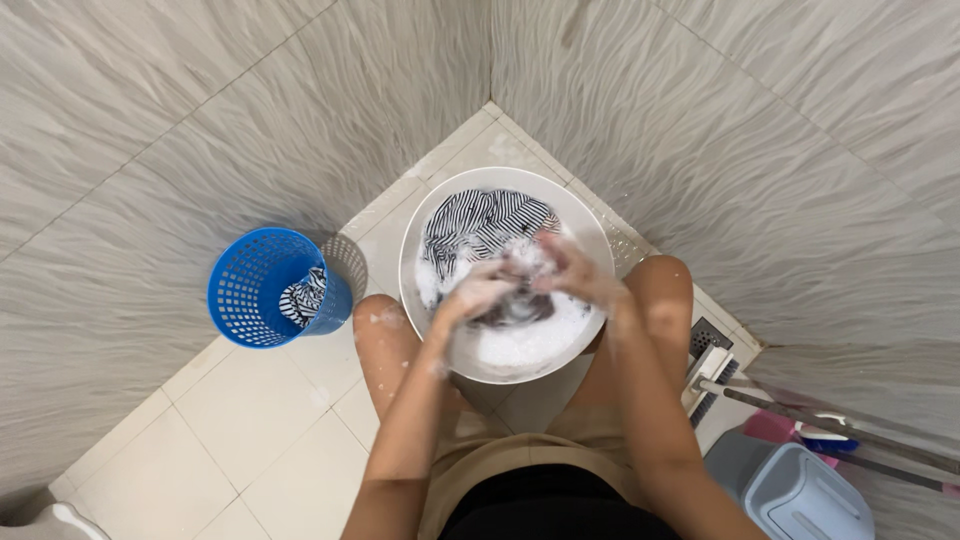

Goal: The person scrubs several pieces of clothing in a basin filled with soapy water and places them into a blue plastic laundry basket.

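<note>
A white round basin (590, 235) stands on the tiled floor in a corner, full of soapy water. A black-and-white striped garment (480, 222) lies in it, partly under the foam. My left hand (478, 292) and my right hand (565, 268) meet over the middle of the basin, both soapy and closed on a bunched part of the striped garment. My knees sit on either side of the basin's near rim.
A blue perforated plastic basket (250, 290) stands left of the basin with another striped cloth (303, 297) inside. At the right are a floor drain (708, 335), long mop handles (840, 425) and a grey-blue bucket (800, 495). Tiled walls close in behind.
</note>
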